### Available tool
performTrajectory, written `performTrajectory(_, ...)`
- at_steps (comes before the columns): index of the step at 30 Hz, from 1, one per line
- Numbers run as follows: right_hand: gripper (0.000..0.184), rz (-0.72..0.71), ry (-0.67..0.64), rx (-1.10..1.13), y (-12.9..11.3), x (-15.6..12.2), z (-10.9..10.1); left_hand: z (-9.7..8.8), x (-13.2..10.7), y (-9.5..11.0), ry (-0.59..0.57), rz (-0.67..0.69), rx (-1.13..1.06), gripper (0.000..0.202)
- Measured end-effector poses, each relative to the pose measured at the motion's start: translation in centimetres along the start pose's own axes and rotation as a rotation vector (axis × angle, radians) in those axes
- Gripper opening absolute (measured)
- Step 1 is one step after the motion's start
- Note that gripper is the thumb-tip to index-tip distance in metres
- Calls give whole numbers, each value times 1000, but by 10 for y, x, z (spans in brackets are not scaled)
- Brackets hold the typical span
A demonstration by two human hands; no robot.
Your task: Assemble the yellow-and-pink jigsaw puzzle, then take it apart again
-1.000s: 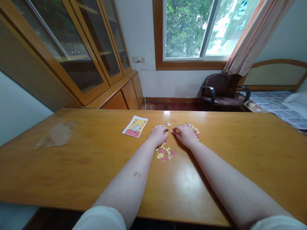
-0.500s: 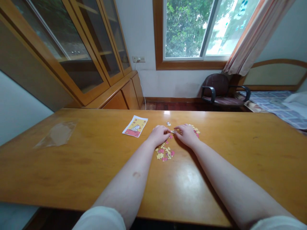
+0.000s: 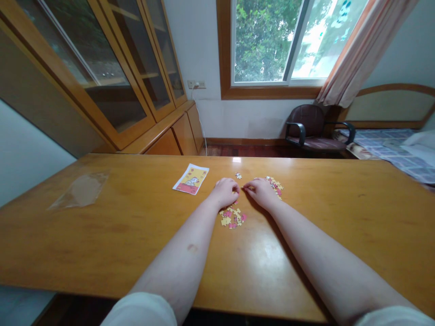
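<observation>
My left hand rests on the table with its fingers curled inward; whatever sits under the fingertips is hidden. A pile of yellow and pink jigsaw puzzle pieces lies just below that wrist. Facing it across a narrow gap, my right hand is closed in a pinch, with a small yellowish puzzle piece showing at the fingertips. Beyond both hands lies a small cluster of light puzzle pieces. More yellow and pink pieces are spread beside my right hand, partly covered by it.
A picture card in yellow and pink lies left of my hands. Farther left is a clear plastic bag on the wooden table. Past the far edge stand a glass-door cabinet, an armchair and a bed.
My hands have drawn slightly apart, and the light piece between them is no longer seen there. My right fingers have closed together; my left fingers have curled in more.
</observation>
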State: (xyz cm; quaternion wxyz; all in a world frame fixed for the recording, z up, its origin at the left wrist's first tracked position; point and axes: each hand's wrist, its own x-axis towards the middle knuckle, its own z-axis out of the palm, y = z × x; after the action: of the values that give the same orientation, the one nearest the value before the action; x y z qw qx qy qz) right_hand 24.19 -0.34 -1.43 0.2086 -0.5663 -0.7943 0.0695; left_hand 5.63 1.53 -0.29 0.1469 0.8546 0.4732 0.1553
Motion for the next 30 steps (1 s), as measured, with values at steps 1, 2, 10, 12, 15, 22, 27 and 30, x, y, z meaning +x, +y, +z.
performTrajectory(1,19,15,7,4,0,0,0,0,0,0,-1,-16,2,13)
performTrajectory(2,18,29,16,8,0,0,0,0,1,-1,4,-35,1,14)
performTrajectory(10,17,-19,21,71,-3,-3,1,2,4,-6,143,-165,-70,24)
performTrajectory(12,17,35,52,25,-1,-2,2,2,4,-6,149,-172,-80,24)
performTrajectory(15,21,143,95,-19,3,0,1,2,3,-4,129,-101,-91,25)
performTrajectory(22,17,-4,-4,7,-4,-4,-4,2,0,-1,30,61,-66,26)
performTrajectory(27,14,-15,-13,22,-2,-3,0,1,1,-3,45,13,-34,28)
performTrajectory(30,12,-33,1,51,3,-1,4,-1,2,-2,48,-10,-20,27)
